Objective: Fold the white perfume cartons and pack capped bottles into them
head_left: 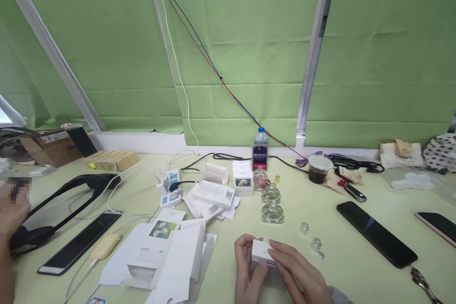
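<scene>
- head view: left hand (249,266) and right hand (297,270) both closed around a small white box (261,251), held between them just above the surface (356,266), near its front edge, about mid-width
- two clear glass bottles (272,204) stand just behind the box, two small clear caps (309,237) to its right
- opened white cartons (167,256) lie left of the hands
- black phone (375,233) further right
- another person's hand (10,209) at the left edge
</scene>
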### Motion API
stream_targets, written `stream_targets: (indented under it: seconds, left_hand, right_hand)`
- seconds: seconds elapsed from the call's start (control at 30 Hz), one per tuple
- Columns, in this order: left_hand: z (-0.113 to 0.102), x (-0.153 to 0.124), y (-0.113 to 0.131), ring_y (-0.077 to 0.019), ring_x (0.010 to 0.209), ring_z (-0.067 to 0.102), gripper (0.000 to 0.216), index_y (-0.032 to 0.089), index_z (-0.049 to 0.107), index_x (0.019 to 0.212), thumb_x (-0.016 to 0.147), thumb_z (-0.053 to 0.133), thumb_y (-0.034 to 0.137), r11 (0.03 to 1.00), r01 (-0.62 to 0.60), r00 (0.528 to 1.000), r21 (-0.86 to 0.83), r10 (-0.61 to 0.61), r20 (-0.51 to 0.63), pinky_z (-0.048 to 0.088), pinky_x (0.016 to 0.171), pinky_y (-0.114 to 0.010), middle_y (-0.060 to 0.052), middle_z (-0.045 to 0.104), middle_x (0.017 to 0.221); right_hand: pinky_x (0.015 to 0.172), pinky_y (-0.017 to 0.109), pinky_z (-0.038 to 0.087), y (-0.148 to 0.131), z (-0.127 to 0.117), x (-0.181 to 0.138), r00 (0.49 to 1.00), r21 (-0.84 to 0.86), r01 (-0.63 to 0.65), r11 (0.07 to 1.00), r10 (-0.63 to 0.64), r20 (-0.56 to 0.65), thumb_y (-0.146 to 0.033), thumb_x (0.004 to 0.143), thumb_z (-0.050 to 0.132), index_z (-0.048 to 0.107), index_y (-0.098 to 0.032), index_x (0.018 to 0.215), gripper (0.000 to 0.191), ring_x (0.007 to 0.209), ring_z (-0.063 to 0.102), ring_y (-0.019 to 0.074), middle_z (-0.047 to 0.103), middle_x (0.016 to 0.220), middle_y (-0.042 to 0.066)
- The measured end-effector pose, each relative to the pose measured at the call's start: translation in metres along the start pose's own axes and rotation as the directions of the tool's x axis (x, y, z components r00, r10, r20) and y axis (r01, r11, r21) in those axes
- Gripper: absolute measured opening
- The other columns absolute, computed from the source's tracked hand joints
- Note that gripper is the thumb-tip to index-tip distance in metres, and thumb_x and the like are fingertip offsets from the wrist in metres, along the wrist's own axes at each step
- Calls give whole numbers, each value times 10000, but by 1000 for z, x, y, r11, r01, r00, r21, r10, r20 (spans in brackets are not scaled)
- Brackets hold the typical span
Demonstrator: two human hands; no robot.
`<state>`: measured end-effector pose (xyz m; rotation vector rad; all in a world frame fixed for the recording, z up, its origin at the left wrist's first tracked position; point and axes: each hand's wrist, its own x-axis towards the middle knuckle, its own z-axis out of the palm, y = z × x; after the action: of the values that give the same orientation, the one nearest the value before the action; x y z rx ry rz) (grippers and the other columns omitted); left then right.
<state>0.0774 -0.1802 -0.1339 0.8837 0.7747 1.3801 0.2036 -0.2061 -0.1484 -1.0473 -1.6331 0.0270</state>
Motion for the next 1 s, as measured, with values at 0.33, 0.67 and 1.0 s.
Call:
stream_targets:
  seconds: [0.33, 0.67, 1.0]
  left_hand:
    - [1, 3, 7, -180, 784, 526, 438, 228, 501, 969, 543, 556, 141, 993, 108, 993, -42, -106, 46, 384, 698, -258, -9, 591, 899]
    - [-2, 2, 6, -173, 777, 547, 379, 228, 536, 972, 606, 614, 169, 996, 81, 991, -45, -76, 112, 392, 708, -270, -8, 605, 904]
    - [6, -5, 14, -202, 744, 557, 321, 228, 565, 913, 800, 613, 525, 982, 185, 974, 30, -188, 126, 387, 656, -276, 0, 574, 740]
  right_hand:
    - [847, 200, 562, 0, 10, -7, 994, -51, 56, 997, -61, -92, -256, 971, 429, 663, -270, 1101, 269, 986, 692, 159, 717, 1072, 66]
    - [894, 212, 541, -2, 5, -6, 999, -25, 26, 999, -27, -32, -301, 991, 379, 636, -294, 1149, 302, 1049, 663, 152, 698, 1119, 65]
    - [844, 154, 546, -2, 2, -7, 1000, 25, -31, 999, 31, 1, -316, 996, 356, 647, -294, 1162, 336, 1063, 660, 142, 689, 1145, 62]
